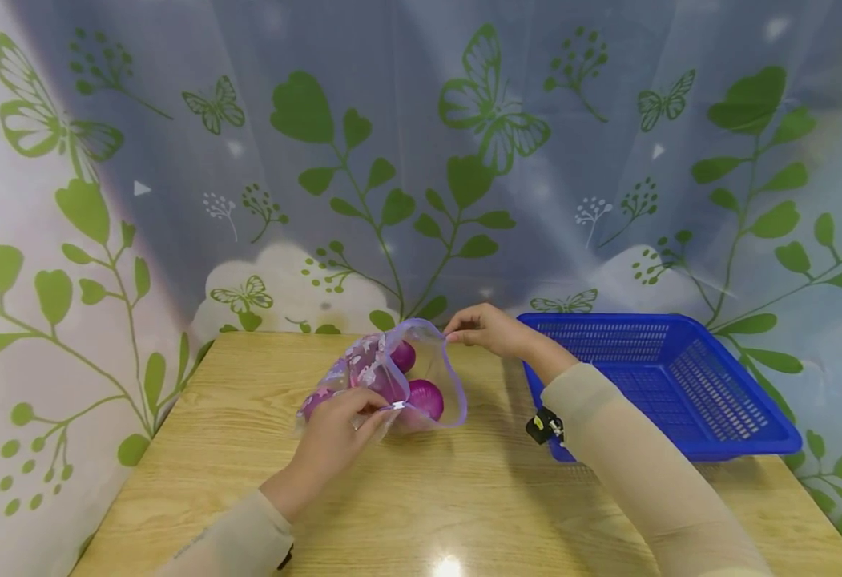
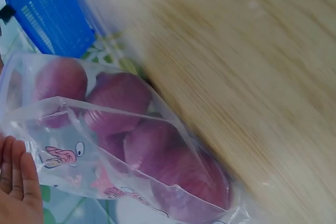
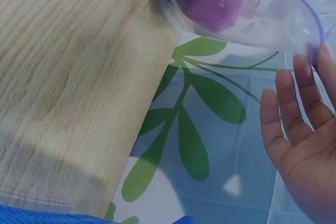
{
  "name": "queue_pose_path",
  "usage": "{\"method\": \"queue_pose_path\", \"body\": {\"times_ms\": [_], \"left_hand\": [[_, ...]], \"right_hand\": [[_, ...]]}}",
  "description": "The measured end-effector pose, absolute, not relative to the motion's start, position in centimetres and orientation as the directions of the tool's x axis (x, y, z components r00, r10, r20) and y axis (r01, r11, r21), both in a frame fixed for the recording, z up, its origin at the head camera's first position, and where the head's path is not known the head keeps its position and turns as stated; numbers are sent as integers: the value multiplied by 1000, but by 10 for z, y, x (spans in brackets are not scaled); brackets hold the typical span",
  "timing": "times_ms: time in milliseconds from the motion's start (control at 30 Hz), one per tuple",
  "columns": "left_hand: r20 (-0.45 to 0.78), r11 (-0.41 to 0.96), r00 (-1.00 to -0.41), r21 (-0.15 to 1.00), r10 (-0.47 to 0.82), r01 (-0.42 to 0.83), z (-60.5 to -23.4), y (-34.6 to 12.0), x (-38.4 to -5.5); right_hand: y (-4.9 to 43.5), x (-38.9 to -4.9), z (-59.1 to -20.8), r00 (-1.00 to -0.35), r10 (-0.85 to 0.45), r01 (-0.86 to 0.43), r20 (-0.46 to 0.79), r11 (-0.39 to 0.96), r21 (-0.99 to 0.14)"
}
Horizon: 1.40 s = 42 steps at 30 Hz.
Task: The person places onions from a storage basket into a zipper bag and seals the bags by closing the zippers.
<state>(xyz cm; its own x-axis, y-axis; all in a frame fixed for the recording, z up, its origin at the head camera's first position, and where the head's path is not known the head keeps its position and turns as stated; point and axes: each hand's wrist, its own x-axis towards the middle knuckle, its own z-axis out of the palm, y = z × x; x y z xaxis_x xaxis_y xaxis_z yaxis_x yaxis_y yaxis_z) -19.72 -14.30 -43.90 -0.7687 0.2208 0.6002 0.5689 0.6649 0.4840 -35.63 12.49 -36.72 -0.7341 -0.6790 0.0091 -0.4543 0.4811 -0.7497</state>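
Note:
A clear zip bag [image 1: 444, 357] with a purple rim and printed cartoon figures lies on the table, its mouth spread toward the right. Several red onions [image 2: 119, 100] are inside; one onion [image 1: 425, 398] shows just within the opening. My left hand [image 1: 341, 425] pinches the near side of the rim at the white zip slider [image 1: 397, 405]. With thumb and index finger, my right hand [image 1: 489, 330] pinches the far right part of the rim. In the right wrist view the other fingers [image 3: 286, 98] of that hand are spread away from the bag.
A blue plastic basket [image 1: 745, 445] with slotted walls stands on the right of the wooden table [image 1: 421, 497], beside my right forearm. A curtain [image 1: 406, 200] printed with leaves and butterflies hangs right behind the table and along its sides.

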Motion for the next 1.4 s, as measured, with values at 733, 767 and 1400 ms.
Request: {"method": "queue_pose_path", "body": {"times_ms": [733,767,1400], "left_hand": [[536,716,-839,548,95,432,-434,-185,-212],[537,715,-838,548,97,434,-433,-186,-213],[523,748,-849,531,79,397,-436,-209,-235]], "right_hand": [[155,-355,-348,-710,-704,-543,-10,557,-628],[156,-354,-348,-711,-703,-541,-11,556,-630],[187,-353,-341,-726,-688,-562,4,590,-580]]}}
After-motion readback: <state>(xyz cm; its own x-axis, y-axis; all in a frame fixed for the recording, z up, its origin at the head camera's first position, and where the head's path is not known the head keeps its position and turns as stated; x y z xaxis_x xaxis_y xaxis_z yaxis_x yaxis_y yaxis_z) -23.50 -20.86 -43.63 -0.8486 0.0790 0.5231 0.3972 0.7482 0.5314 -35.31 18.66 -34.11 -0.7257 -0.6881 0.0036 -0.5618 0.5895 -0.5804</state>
